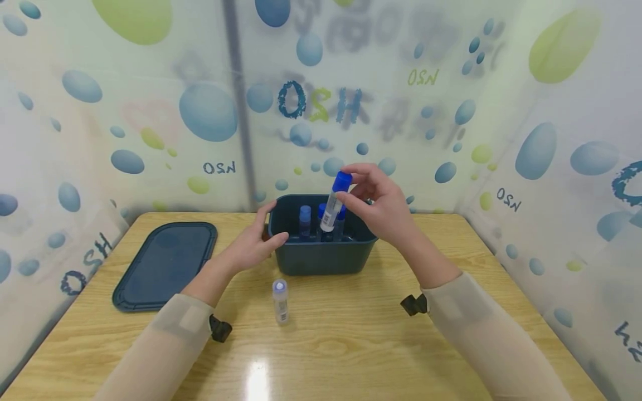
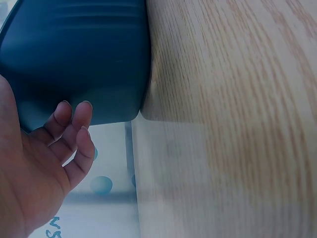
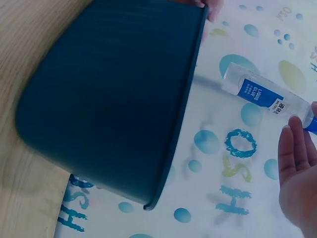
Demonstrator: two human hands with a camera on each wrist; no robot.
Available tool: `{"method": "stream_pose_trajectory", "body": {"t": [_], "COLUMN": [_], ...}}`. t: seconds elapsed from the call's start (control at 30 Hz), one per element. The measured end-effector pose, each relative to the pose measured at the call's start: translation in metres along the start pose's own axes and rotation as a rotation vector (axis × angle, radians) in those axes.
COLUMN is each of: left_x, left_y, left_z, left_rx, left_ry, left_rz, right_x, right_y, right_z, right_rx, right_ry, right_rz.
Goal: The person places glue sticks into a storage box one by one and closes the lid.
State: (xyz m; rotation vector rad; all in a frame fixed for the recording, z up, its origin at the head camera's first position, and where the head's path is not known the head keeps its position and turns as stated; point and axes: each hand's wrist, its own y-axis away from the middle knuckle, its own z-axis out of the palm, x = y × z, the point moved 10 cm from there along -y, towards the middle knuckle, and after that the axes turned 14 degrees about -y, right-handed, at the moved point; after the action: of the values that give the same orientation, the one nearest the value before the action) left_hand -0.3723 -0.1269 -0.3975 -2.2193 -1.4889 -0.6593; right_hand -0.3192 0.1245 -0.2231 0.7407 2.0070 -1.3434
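Note:
My right hand (image 1: 383,203) pinches a clear liquid glue bottle (image 3: 262,93) near its blue cap (image 1: 343,181), tilted above the bin. The label faces the right wrist view. At the left end of the dark blue plastic bin (image 1: 321,259), my left hand (image 1: 253,239) rests on the rim with thumb and forefinger spread. Its other fingers (image 2: 79,144) are loosely bent beside the bin's wall in the left wrist view. Inside the bin stand several blue-capped bottles, one of them a small bottle (image 1: 305,221) at the left; the held bottle partly hides the others.
A pale, clear glue bottle (image 1: 281,301) stands on the wooden table (image 1: 351,356) in front of the bin. The dark blue lid (image 1: 165,267) lies flat at the left. A patterned curtain (image 1: 321,139) surrounds the table's back and sides.

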Motion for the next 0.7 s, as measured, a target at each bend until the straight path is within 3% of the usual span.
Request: {"method": "stream_pose_trajectory", "body": {"t": [0.7], "left_x": [-0.001], "left_y": [0.001], "left_z": [0.0], "left_rx": [0.007], "left_ry": [0.005], "left_rz": [-0.005], "right_x": [0.073], "right_y": [-0.003], "right_z": [0.02], "right_rx": [-0.062], "right_ry": [0.042], "right_rz": [0.201]}}
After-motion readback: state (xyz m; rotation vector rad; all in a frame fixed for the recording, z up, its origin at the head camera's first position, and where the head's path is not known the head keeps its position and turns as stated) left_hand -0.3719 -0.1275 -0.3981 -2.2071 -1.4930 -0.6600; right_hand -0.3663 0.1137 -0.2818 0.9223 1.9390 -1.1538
